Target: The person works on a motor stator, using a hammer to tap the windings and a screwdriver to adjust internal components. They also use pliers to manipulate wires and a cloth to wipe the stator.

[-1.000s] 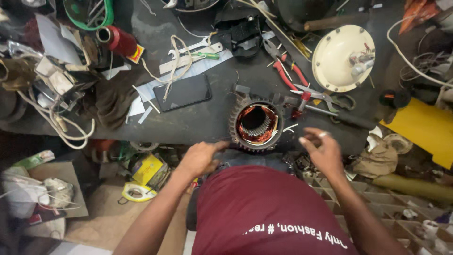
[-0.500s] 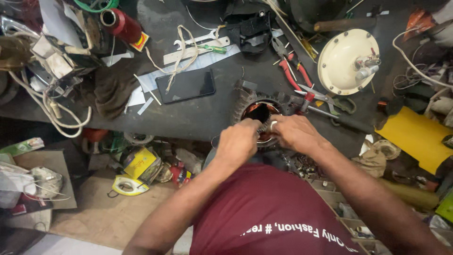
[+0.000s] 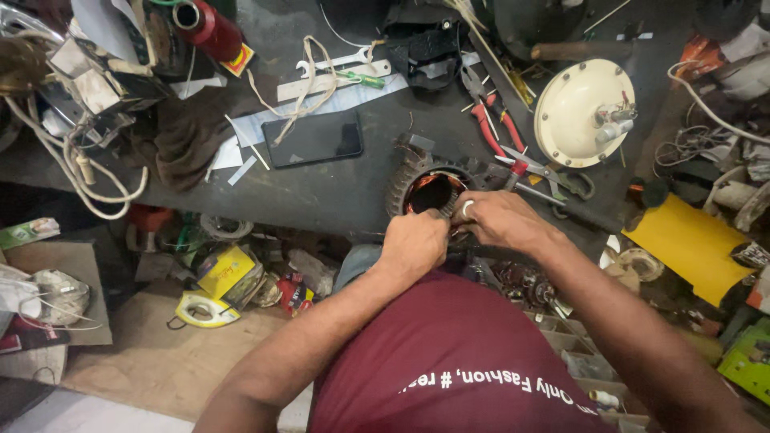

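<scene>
Copper windings glow inside the motor stator, a ribbed round iron ring that sits at the near edge of the dark workbench, directly in front of the person. Both hands meet on its near rim. The left hand is curled into a loose fist over the near-left part of the ring; the right hand, with a ring on one finger, lies just beside it on the near-right part, fingers bent toward the bore. Whether either hand truly clamps the metal or pinches a wire inside cannot be told, since the fingertips are hidden.

Judging by its laminated core, the stator is likely heavy and stiff, with firm outer ribs that offer the safest hold; the thin winding wire inside looks easy to nick or bend, so it is a poor place to grip.

Just right of the stator lie scissors, and red-handled pliers sit farther back. A cream round motor cover rests at the far right. A black phone lies to the left, with a red spool at the far left corner.
</scene>
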